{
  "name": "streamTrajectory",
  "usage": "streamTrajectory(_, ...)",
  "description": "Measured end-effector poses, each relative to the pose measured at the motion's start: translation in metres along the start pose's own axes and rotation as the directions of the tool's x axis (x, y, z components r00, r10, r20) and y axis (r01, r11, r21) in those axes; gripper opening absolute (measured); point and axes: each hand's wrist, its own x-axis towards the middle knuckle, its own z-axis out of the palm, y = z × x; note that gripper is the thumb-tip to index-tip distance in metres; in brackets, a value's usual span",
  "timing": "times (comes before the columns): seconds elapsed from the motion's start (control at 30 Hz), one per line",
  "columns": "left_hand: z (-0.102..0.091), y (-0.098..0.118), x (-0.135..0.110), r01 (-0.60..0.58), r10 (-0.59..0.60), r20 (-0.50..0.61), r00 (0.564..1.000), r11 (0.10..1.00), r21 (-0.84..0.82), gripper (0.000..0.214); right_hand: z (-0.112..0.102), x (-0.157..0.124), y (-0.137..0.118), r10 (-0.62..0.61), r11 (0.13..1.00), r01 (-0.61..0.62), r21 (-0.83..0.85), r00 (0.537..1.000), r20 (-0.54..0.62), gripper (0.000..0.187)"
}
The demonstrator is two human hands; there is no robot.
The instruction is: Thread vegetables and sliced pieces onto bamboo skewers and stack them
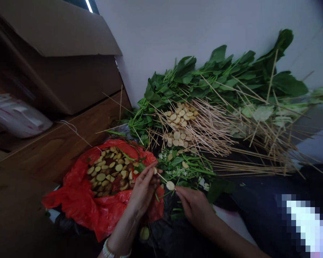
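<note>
**Pale slice on a thin skewer, at risk of splitting**

The left hand [144, 190] pinches a thin wooden skewer [161, 178] bearing a round pale slice [170, 185]; the right hand [193, 208] seems to pinch its tip. Hard squeezing could split the slice. Beyond lie a red plastic bag [78, 204], loose pale skewers [212, 125] and dark green leafy stems [204, 75].

A wooden floor [21, 204] is shown, with a red plastic bag [70, 202] of pale slices [104, 175] laid on it. Leafy greens [204, 77] and wooden skewers [204, 125] are heaped on black plastic [158, 236] beside it.

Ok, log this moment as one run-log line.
left hand: holds wooden skewer | right hand: at skewer tip, beside pale round slice | nearby: red plastic bag of slices, leafy greens
</note>
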Motion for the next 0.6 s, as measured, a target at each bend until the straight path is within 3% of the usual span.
streamTrajectory(0.13, 0.013, -0.004, -0.004, 0.012, -0.014, -0.033, 0.999, 0.998, -0.056, 0.031, -0.001, 0.0, -0.003, 0.0, 1.0, 0.0, 0.001, 1.0, 0.023, 0.028)
streamTrajectory(0.37, 0.026, -0.027, -0.006, -0.211, 0.221, -0.103, 0.97, 0.972, 0.106, 0.026, 0.004, -0.003, -0.006, -0.01, 0.999, 0.01, 0.035, 1.0, -0.012, 0.027)
streamTrajectory(0.6, 0.035, -0.031, -0.009, -0.181, 0.2, -0.111, 0.974, 0.971, 0.157, 0.032, 0.004, -0.002, -0.012, -0.021, 1.0, 0.023, 0.022, 0.998, -0.063, 0.026)
